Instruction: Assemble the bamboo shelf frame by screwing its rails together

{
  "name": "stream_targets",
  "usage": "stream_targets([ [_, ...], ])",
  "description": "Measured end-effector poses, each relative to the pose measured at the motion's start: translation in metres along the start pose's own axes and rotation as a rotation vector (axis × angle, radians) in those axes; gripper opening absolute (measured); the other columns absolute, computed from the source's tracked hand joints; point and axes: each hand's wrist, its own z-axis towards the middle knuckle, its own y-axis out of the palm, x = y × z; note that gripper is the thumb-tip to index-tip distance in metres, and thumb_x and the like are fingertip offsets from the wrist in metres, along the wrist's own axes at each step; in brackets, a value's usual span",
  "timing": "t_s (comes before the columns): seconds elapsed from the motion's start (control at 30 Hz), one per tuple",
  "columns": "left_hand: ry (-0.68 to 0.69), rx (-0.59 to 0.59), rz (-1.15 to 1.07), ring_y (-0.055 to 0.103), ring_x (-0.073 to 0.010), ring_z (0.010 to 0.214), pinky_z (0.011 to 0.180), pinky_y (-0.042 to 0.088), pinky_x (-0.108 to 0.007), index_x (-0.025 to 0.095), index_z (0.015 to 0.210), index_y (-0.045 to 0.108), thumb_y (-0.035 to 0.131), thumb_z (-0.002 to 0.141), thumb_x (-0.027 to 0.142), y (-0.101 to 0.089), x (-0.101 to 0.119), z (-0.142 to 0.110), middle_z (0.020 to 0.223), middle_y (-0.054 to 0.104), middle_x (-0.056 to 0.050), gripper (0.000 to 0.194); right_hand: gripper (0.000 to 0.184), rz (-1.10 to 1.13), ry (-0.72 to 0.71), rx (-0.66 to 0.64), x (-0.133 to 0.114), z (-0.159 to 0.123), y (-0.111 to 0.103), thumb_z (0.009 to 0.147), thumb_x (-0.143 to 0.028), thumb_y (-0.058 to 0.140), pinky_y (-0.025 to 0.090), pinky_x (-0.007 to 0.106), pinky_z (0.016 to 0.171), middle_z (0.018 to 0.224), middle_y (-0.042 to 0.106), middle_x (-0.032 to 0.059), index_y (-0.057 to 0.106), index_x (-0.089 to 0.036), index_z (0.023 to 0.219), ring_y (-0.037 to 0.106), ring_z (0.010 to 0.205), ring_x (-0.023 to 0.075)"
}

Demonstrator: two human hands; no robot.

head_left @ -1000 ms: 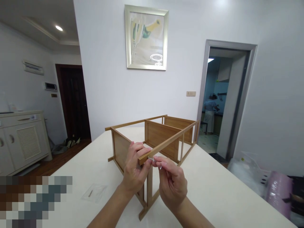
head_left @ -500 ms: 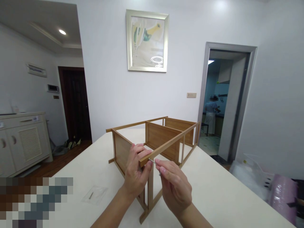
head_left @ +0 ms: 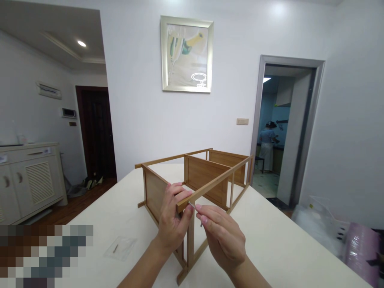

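A wooden shelf rack lies on its side on the white table. My left hand is wrapped around the near end of its upper rail, thumb close to the joint. In my right hand a thin metal hex key is pinched between thumb and fingers. Its tip meets the side of the rail near that end, just by my left thumb. Part of the key is hidden by my right fingers. To the left of the rack lies a clear plastic bag with one small screw-like piece in it.
Plastic wrapping and a pink wrapped roll lie beyond the table's right edge. A white cabinet stands at the left. Through the doorway at the right, a person stands in another room.
The view has shifted slightly. My right hand has turned a little with the hex key, while my left hand keeps its hold on the rail end.
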Motion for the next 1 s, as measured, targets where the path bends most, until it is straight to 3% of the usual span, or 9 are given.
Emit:
stream_targets([
  [0.2, 0.014, -0.015, -0.007, 0.052, -0.0281, 0.124, 0.113, 0.030, -0.057, 0.023, 0.118, 0.059, 0.057, 0.091, 0.023, -0.001, -0.002, -0.001, 0.113, 0.061, -0.008, 0.027, 0.052, -0.021, -0.016, 0.041, 0.002, -0.004, 0.004, 0.081, 0.005, 0.059, 0.064, 0.041, 0.079, 0.114, 0.072, 0.0141, 0.058, -0.020, 0.127, 0.071, 0.102, 0.0232],
  [0.33, 0.027, -0.035, -0.040, 0.049, -0.0291, 0.129, 0.116, 0.027, -0.058, 0.022, 0.129, 0.054, 0.055, 0.092, 0.024, -0.005, -0.007, -0.006, 0.125, 0.060, -0.011, 0.036, 0.056, -0.023, -0.040, -0.013, 0.003, -0.006, 0.002, 0.078, 0.003, 0.058, 0.063, 0.045, 0.081, 0.120, 0.069, 0.0180, 0.054, -0.014, 0.131, 0.068, 0.108, 0.0271],
  [0.6, -0.050, -0.007, -0.152, 0.041, -0.0322, 0.139, 0.119, 0.021, -0.060, 0.019, 0.141, 0.042, 0.042, 0.099, 0.041, -0.006, -0.010, -0.019, 0.142, 0.052, -0.017, 0.048, 0.046, -0.053, -0.009, -0.055, 0.003, -0.008, -0.002, 0.087, -0.003, 0.053, 0.062, 0.043, 0.081, 0.117, 0.070, 0.0174, 0.053, -0.015, 0.132, 0.068, 0.108, 0.0254],
  [0.83, -0.025, 0.018, -0.167, 0.039, -0.0340, 0.141, 0.117, 0.023, -0.063, 0.018, 0.140, 0.042, 0.047, 0.097, 0.039, -0.002, -0.015, -0.023, 0.143, 0.051, -0.019, 0.048, 0.032, -0.089, -0.003, -0.028, 0.000, -0.004, 0.000, 0.090, -0.008, 0.056, 0.061, 0.039, 0.075, 0.103, 0.072, 0.0146, 0.056, -0.015, 0.121, 0.070, 0.097, 0.0226],
  [1.0, -0.019, 0.005, -0.139, 0.037, -0.0339, 0.142, 0.117, 0.024, -0.063, 0.018, 0.141, 0.041, 0.047, 0.097, 0.037, -0.004, -0.014, -0.022, 0.144, 0.050, -0.019, 0.049, 0.027, -0.088, 0.069, -0.007, -0.008, 0.006, 0.005, 0.087, -0.003, 0.055, 0.056, 0.032, 0.063, 0.086, 0.068, 0.0081, 0.058, -0.017, 0.110, 0.066, 0.076, 0.0182],
])
